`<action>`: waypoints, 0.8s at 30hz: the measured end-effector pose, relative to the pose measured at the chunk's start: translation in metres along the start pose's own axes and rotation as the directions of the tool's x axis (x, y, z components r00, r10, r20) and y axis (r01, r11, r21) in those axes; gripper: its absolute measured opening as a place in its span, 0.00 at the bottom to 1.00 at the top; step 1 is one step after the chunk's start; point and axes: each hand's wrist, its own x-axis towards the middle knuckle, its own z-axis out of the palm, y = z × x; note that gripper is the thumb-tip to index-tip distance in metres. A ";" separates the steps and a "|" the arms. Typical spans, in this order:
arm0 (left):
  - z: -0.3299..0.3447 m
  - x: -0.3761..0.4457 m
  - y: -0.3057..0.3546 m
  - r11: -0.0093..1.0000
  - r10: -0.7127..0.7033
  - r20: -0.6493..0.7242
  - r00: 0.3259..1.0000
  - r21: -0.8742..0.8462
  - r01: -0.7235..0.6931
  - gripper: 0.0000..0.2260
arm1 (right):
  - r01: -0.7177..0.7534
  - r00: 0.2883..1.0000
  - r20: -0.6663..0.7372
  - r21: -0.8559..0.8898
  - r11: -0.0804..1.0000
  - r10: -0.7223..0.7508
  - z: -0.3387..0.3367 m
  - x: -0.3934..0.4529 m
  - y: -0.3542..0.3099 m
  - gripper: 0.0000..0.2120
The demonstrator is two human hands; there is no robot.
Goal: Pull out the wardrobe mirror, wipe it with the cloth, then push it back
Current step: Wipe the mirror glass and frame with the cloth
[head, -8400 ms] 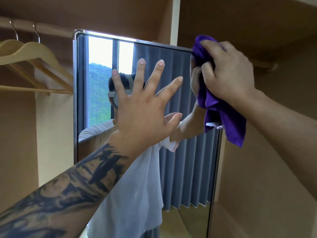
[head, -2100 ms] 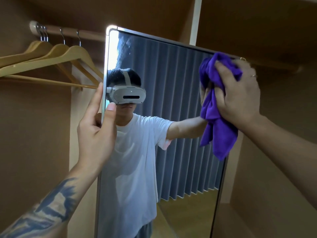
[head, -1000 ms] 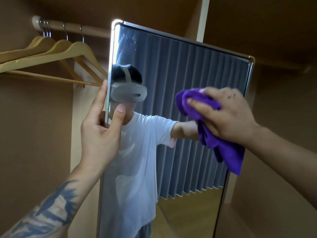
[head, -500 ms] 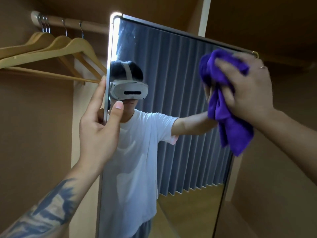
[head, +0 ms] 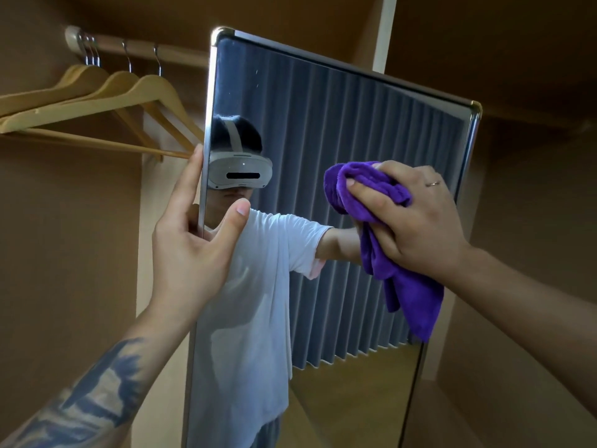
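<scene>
Purple cloth (head: 381,205), bunched in the right hand (head: 416,221), has swept down from the mirror (head: 323,124)'s top right corner toward mid-glass; wiping continues. The left hand (head: 190,244) still pinches the pulled-out mirror's left edge.

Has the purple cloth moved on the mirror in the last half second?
Yes. The cloth has gone down and left, away from the mirror's top right corner, toward the middle of the glass.

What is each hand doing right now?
Left hand: grips the mirror's left edge.
Right hand: holds the purple cloth bunched against the glass.
</scene>
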 end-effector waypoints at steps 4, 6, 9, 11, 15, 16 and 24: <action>-0.001 -0.002 0.006 1.000 -0.005 0.009 1.000 0.008 0.005 0.32 | 0.031 1.000 0.003 0.002 1.000 -0.031 -0.006 0.003 0.007 0.25; -0.001 -0.002 0.008 1.000 0.022 0.004 1.000 0.011 -0.022 0.32 | -0.086 0.995 -0.046 0.030 0.996 0.087 -0.007 0.010 0.007 0.25; 0.000 -0.003 0.008 0.999 0.039 -0.007 0.999 0.015 -0.038 0.32 | -0.335 0.930 -0.127 0.100 0.937 0.346 -0.004 0.027 -0.003 0.26; -0.001 -0.003 0.008 0.999 0.041 -0.005 0.999 0.005 -0.041 0.32 | -0.380 0.909 -0.134 0.125 0.917 0.395 0.000 0.028 -0.019 0.26; -0.005 -0.004 0.004 1.000 -0.001 -0.001 1.000 -0.012 0.001 0.32 | 0.014 0.996 -0.092 0.053 0.998 -0.009 0.000 0.023 -0.032 0.22; -0.005 -0.004 0.003 1.000 -0.020 -0.006 1.000 -0.020 0.020 0.32 | 0.124 0.990 -0.069 0.018 0.992 -0.123 -0.004 0.027 -0.026 0.21; -0.007 -0.003 -0.001 0.995 -0.057 0.023 0.998 -0.083 0.059 0.33 | -0.181 0.968 -0.156 0.096 0.979 0.194 -0.003 0.049 -0.033 0.26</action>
